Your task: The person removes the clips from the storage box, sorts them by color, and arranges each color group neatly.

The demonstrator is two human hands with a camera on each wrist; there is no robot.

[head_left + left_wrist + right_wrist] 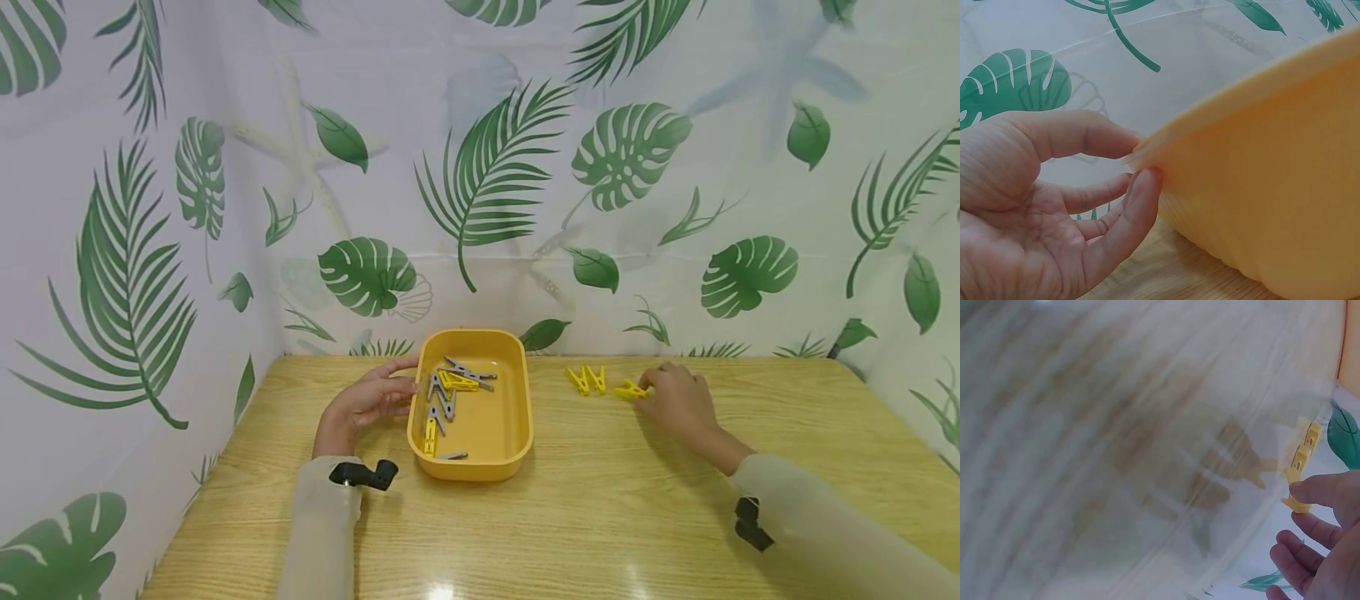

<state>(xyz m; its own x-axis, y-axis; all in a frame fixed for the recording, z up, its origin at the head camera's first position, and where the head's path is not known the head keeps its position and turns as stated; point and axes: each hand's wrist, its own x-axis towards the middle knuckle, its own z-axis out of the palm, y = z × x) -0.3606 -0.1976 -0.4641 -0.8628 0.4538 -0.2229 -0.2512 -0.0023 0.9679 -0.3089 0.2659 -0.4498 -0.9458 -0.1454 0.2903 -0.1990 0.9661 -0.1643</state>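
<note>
The right hand (678, 404) holds one yellow clothespin (628, 389) by its end, pinched between the thumb and the forefinger, while the other fingers of this hand are bent without holding anything. Whether this clothespin touches the table below it, I cannot tell. Just to the left of it, two more yellow clothespins (587, 380) are lying on the wooden table (585, 517), side by side, near its far edge. Further to the left is the yellow bin (471, 471), and the left hand (367, 398) pinches its rim at the left side, between the fingertips. Inside the bin, several grey clothespins (447, 406) lie mostly along the left part, together with yellow ones (430, 439), some of them crossing each other. Both arms wear pale sleeves (322, 533), and on each one, close to the wrist, a black device (356, 475) is fixed. Behind the table hangs a white sheet (420, 92), printed with green leaves (367, 277).
</note>
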